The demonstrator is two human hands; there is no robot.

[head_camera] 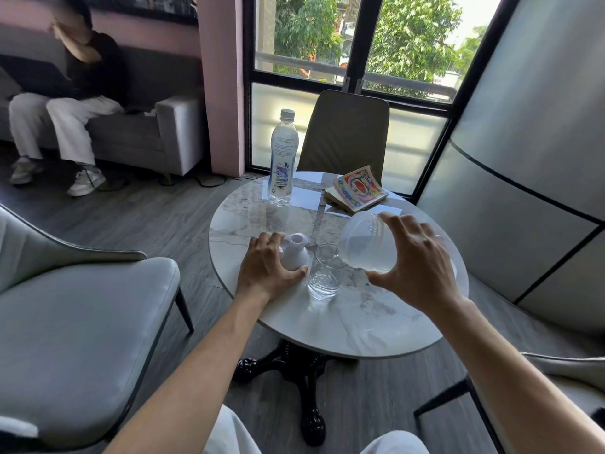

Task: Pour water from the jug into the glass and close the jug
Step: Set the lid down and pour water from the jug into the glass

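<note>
Bottle (283, 158) and book (357, 189) stand behind glass (324, 273).

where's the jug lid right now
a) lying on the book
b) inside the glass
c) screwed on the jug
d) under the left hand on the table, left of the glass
d: the white lid rests on the table under the left hand, left of the glass, while the right hand tilts the open jug over the glass.

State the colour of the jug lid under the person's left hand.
White, seen in the head view: the jug lid rests on the table under the left hand.
</note>
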